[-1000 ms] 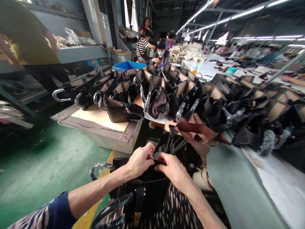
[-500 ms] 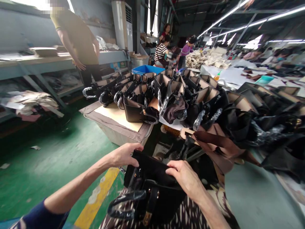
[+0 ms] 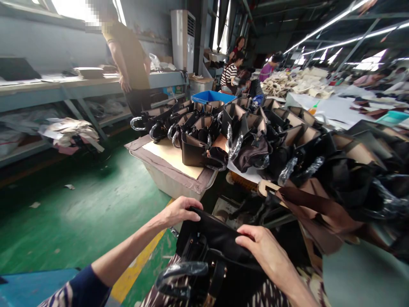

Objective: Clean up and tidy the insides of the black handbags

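Observation:
A black handbag [image 3: 213,247] rests on my lap, its plastic-wrapped handle [image 3: 180,272] hanging toward me. My left hand [image 3: 177,211] grips the bag's top edge at its left end, fingers curled over it. My right hand [image 3: 263,251] grips the same top edge on the right side, fingers bent over the black flap. Ahead of me stand several more black handbags [image 3: 204,145] with tan linings, packed on a low table [image 3: 174,164].
Brown folded pieces [image 3: 316,209] hang off the work table at right. A person in an olive shirt [image 3: 129,64] stands by a grey shelf at left. Other people sit further back near a blue bin [image 3: 212,96]. Green floor with a yellow stripe [image 3: 137,266] lies at left.
My hands spread apart from a close pinch at the bag's middle to its two ends. The view has swung left, so the table shifted right.

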`<state>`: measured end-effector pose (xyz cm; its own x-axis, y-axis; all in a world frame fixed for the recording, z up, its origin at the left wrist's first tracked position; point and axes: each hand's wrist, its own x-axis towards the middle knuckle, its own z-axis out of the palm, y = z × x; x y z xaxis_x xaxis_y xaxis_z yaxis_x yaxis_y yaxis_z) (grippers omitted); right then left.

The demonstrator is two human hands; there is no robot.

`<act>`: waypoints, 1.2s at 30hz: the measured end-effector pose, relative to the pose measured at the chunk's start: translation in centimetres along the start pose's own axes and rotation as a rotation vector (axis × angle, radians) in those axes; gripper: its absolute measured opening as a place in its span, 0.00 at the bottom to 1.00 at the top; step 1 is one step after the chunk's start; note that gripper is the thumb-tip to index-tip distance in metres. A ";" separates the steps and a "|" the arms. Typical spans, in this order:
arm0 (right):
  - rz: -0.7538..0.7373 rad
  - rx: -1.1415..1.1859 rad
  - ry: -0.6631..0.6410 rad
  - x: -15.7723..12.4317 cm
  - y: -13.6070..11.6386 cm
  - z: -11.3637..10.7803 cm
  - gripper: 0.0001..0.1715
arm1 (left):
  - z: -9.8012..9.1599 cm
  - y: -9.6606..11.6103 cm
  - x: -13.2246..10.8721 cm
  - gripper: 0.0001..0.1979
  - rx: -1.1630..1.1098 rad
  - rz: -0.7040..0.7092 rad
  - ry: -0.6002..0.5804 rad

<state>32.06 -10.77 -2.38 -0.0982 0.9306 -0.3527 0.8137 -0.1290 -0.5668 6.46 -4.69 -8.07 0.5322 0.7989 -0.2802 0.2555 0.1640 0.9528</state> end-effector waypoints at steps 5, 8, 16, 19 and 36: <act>-0.015 0.020 -0.027 0.0 -0.2 -0.2 0.11 | -0.6 -0.1 0.7 0.14 -0.005 -0.023 -0.078; 0.004 0.025 -0.022 0.0 -0.2 -0.1 0.12 | -1.0 -0.7 1.0 0.15 -0.035 -0.037 -0.107; 0.034 0.031 -0.064 0.6 0.0 0.0 0.13 | -1.7 -0.8 0.4 0.19 0.014 -0.011 -0.061; 0.038 0.050 -0.071 0.6 -0.4 0.0 0.13 | -1.8 -0.3 0.2 0.21 0.059 -0.010 -0.075; 0.073 0.185 -0.163 1.2 -0.3 0.3 0.17 | -0.2 2.4 0.7 0.18 0.174 -0.005 -0.318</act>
<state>31.53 -9.72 -2.91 -0.1463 0.8510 -0.5043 0.7049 -0.2680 -0.6567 7.29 -3.62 -5.93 0.7479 0.5741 -0.3332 0.3777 0.0447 0.9249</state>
